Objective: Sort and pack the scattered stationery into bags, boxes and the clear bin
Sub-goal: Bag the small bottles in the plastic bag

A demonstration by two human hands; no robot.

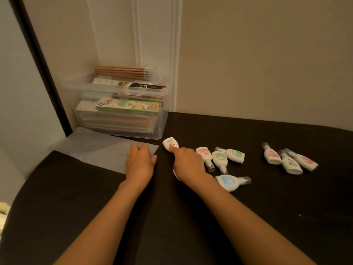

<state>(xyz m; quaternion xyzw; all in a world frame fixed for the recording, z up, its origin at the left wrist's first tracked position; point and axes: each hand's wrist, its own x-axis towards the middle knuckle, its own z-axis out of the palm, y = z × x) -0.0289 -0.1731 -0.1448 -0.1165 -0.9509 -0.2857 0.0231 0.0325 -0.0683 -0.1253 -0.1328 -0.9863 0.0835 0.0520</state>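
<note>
Left hand (140, 161) lies flat on the bag (99, 150) before the clear bin (163, 119); right hand (188, 163) presses one straight forefinger on a white dispenser (169, 143) nearby.

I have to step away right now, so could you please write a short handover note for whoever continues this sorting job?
Left hand rests flat on the clear bag.
Right hand touches one bottle with a fingertip; something white shows under its palm, grip unclear.
Done: bin holds boxes, pencils on top.
To do: seven more bottles lie loose on the table, none bagged.
</note>
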